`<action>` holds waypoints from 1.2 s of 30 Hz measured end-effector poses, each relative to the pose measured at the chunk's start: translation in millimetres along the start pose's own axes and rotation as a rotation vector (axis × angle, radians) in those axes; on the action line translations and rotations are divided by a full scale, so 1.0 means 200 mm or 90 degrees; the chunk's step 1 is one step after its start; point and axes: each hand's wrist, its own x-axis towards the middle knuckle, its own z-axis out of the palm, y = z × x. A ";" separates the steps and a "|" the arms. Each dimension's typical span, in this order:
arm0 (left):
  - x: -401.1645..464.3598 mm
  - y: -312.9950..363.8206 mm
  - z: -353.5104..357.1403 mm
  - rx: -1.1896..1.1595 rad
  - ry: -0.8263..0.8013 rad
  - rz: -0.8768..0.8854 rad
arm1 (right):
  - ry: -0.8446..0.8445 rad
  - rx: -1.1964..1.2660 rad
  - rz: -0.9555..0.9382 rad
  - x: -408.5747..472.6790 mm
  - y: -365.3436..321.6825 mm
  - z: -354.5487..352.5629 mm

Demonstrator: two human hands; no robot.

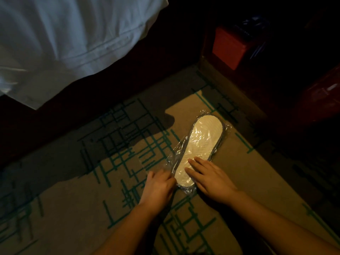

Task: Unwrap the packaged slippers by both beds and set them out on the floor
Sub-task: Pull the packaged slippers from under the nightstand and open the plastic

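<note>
**Opening the wrapper on the first pack of slippers**

The right hand [211,178] lies flat, fingers spread and extended, pressing down on the near half of the packaged slippers [199,150] to pin the pack to the floor. The left hand [159,184] is curled at the near-left edge of the pack, its fingers drawn together on the loose clear plastic wrapper [172,159] there; it looks like a pinch on the film, though the fingertips themselves are hidden behind the knuckles, so the exact grip cannot be made out.

The pack rests on the patterned carpet [73,208], running diagonally away from the person, with a pale ribbed sole facing up and a dark trim showing round its edge under the shiny film. The wrapper appears unbroken over most of the sole. Just beyond, the white bed linen [64,34] hangs down at upper left, and a red box [230,46] sits in dim shadow at upper right, well apart from the pack.

Judging by this, the step in hand is the unwrapping itself, at its very start: no slipper is out. The next move likely calls for the left hand to pull or tear the film away from the near end while the right hand holds the pack steady, then shifts so the slippers can slide free. Thin film may stretch rather than split, so a firm pinch matters.
</note>
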 end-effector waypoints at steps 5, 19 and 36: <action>-0.19 -0.09 0.10 0.019 -0.056 -0.021 | -0.001 0.025 0.011 0.01 0.07 0.00; 0.03 0.26 0.11 -0.918 0.146 -0.756 | 0.039 0.025 0.035 0.00 0.03 0.02; 0.12 0.27 0.01 -1.017 0.093 -0.756 | 0.297 0.666 0.507 0.00 -0.09 -0.15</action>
